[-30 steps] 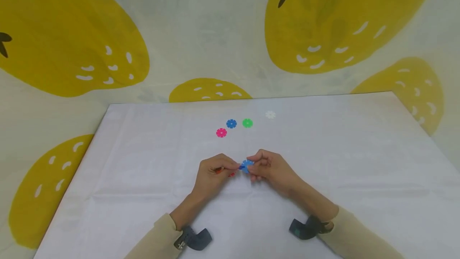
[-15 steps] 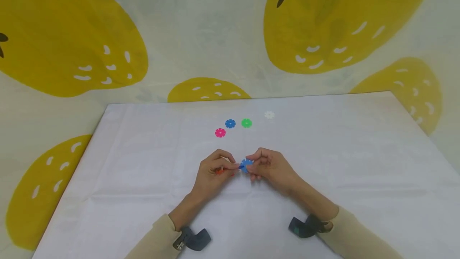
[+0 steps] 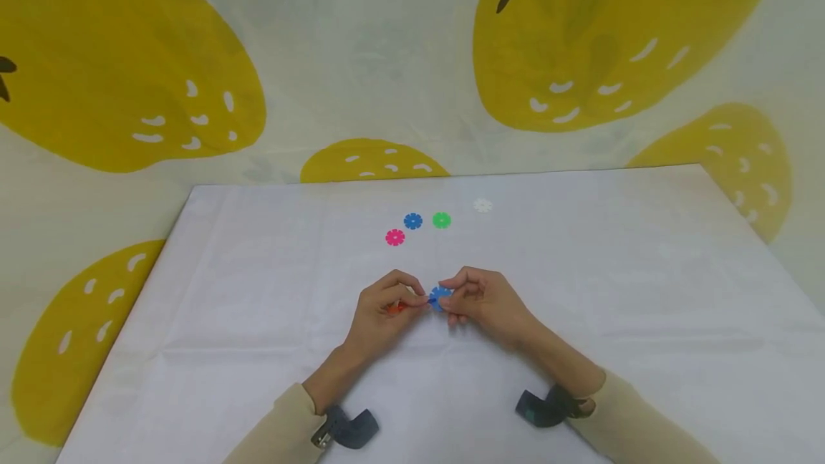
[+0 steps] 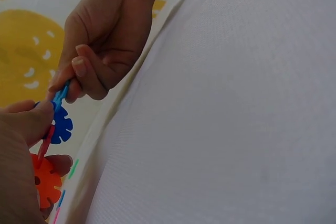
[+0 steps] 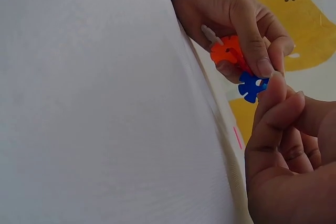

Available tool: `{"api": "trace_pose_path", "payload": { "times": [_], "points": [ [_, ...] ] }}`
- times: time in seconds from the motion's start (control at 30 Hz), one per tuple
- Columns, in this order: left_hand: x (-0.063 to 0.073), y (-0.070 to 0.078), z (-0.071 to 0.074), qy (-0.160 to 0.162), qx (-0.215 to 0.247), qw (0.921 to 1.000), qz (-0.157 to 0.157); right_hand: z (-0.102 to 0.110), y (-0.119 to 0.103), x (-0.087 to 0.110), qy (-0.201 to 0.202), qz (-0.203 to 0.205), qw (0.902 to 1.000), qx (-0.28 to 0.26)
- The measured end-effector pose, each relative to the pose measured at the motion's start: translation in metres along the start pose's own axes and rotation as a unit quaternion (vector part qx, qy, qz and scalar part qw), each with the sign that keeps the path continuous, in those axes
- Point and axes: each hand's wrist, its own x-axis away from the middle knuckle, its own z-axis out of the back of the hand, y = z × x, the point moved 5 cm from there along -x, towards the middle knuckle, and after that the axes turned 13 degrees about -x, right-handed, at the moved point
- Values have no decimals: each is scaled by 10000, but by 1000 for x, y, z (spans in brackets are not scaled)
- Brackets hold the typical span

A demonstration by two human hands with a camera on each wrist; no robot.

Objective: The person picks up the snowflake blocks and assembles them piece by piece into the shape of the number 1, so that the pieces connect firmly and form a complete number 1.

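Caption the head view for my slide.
Left hand and right hand hold notched discs, with four loose discs lying beyond.

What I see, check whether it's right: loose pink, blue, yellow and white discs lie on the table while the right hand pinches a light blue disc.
Wrong on one colour: the head view shows a green disc, not a yellow one. The pink disc, blue disc and white disc do lie on the table, and the right hand pinches a light blue disc.

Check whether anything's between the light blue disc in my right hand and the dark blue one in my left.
Nothing visible: in the left wrist view, the light blue disc meets the dark blue disc. Whether they're slotted together, I can't tell.
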Motion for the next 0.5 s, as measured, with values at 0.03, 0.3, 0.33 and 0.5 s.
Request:
{"api": "trace_pose_path", "payload": {
  "times": [0.03, 0.3, 0.33, 0.5],
  "points": [
    [0, 0, 0, -6, -4, 10000, 2, 0, 0, 0, -4, -6, 10000, 5],
    [0, -1, 0, 151, -196, 9996, 96, 4, 0, -2, 13, 51, 9997, 219],
    [0, -2, 1, 185, -231, 9995, 116, 5, 0, -2, 45, 9, 9996, 271],
    [8, -18, -4, 239, -509, 9981, 259, 9, 1, -2, 258, -289, 9987, 328]
  ]
}}
